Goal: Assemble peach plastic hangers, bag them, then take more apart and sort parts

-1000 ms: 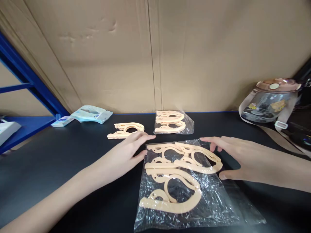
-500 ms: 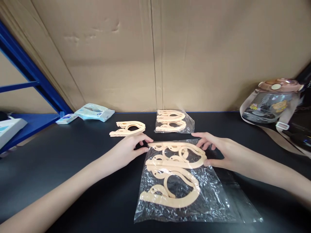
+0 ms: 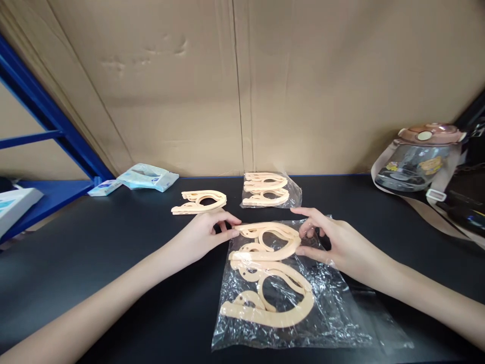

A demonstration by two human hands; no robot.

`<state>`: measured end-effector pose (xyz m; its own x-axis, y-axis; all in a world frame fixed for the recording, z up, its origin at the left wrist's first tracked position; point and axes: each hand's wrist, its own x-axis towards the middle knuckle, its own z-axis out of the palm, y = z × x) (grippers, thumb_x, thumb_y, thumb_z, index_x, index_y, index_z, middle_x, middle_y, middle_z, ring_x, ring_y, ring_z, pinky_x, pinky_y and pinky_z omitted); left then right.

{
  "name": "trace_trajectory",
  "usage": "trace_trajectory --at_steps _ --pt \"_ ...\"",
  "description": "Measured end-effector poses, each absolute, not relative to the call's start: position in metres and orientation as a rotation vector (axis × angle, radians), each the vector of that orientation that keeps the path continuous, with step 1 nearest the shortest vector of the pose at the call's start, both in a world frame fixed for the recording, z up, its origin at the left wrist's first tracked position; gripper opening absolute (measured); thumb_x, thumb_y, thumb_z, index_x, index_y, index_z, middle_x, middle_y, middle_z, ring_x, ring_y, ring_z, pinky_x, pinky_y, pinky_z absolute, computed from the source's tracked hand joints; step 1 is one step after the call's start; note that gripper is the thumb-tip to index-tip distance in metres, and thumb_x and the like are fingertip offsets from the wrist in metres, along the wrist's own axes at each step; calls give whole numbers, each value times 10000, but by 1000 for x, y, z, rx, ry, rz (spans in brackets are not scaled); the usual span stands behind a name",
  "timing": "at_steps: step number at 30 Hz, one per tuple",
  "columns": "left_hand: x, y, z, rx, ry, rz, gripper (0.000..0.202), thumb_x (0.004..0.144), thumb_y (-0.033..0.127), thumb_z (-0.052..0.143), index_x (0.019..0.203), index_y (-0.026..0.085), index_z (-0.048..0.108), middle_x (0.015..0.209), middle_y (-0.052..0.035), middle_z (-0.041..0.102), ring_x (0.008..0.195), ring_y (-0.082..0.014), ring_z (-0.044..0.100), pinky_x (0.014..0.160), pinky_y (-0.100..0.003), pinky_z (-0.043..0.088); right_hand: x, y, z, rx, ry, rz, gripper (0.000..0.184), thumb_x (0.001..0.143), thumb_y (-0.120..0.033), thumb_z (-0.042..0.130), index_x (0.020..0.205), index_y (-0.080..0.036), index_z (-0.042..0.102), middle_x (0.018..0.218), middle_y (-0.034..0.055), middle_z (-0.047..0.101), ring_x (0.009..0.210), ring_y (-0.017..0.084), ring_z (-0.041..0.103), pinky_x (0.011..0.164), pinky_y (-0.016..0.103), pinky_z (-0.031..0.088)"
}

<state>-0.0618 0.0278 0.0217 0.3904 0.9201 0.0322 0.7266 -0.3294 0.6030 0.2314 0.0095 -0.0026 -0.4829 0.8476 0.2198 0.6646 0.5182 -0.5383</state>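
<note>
A clear plastic bag [image 3: 333, 313] lies flat on the black table [image 3: 113, 263] in front of me. Pale peach plastic hangers lie on it: a near one [image 3: 273, 303] and a stacked pair [image 3: 265, 242] at the bag's far end. My left hand [image 3: 206, 232] pinches the left tip of that stacked pair, fingers closed. My right hand [image 3: 333, 240] grips the pair's right end with curled fingers, pressing the two pieces together.
A loose peach hanger [image 3: 199, 201] and a small bag of hangers [image 3: 271, 190] lie farther back. A blue wipes pack [image 3: 147, 177] sits at back left near a blue shelf frame [image 3: 45, 116]. A clear water jug with strap [image 3: 420, 156] stands at right. Cardboard [image 3: 265, 86] walls the back.
Both hands have closed in on the far hangers. The right hand slid leftward, pushing the spread hangers into a tighter stack, and its fingers curled around them.
</note>
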Motion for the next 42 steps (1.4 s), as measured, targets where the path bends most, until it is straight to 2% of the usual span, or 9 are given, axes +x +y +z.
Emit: trace_trajectory --at_steps 11,16,19,21,24,30,33,39,42 --pt "-56 27 20 2178 1408 546 278 863 425 530 916 201 686 864 -38 675 742 -183 581 575 -267 429 230 10 -3 -1222 -2252 586 480 881 -429 605 1309 -284 444 921 -11 715 822 185 661 795 378 523" --pt "-65 27 20 2146 1480 583 341 856 473 561 1041 194 627 943 -45 656 731 -174 586 601 -280 457 229 8 -2 -1220 -2272 543 488 877 -430 612 1308 -279 441 921 -6 714 825 189 657 824 394 511" --pt "-71 23 23 2052 1478 516 410 850 524 574 1110 207 572 841 -16 653 718 -175 599 627 -284 475 229 6 -1 -1224 -2267 530 485 881 -430 608 1310 -279 440 926 -3 711 826 190 658 820 390 513" --pt "-71 19 26 1913 1439 419 458 841 542 578 1154 209 538 791 -6 652 708 -183 615 572 -269 469 229 6 -2 -1224 -2261 525 487 879 -429 611 1308 -273 443 930 1 709 823 190 657 813 384 513" --pt "-68 15 30 1721 1387 377 498 832 531 573 1196 200 500 795 -14 655 706 -188 624 496 -243 449 229 7 -6 -1216 -2248 526 482 871 -414 624 1299 -275 451 913 -10 704 808 179 651 796 365 514" --pt "-63 17 31 1626 1350 406 536 802 490 579 1217 168 473 813 -41 683 721 -196 631 544 -268 477 228 8 -11 -1176 -2208 576 487 854 -325 667 1287 -318 445 848 -67 684 782 140 634 769 301 502" --pt "-65 17 29 1703 1357 389 502 837 497 537 1231 192 471 834 -38 692 741 -203 628 549 -276 465 227 7 -10 -1155 -2189 611 478 851 -304 674 1272 -317 450 822 -77 682 765 135 630 758 289 497" --pt "-72 19 27 2174 1649 464 336 912 472 461 1152 262 567 763 15 653 733 -191 601 668 -315 457 226 7 -9 -1145 -2191 619 466 855 -299 670 1268 -311 455 831 -71 672 760 138 618 755 297 495" --pt "-70 19 27 2266 1599 512 347 912 501 467 1147 273 579 924 -3 659 764 -193 613 664 -316 485 225 7 -10 -1152 -2196 613 458 855 -289 668 1262 -311 458 833 -72 667 758 135 612 755 300 494"
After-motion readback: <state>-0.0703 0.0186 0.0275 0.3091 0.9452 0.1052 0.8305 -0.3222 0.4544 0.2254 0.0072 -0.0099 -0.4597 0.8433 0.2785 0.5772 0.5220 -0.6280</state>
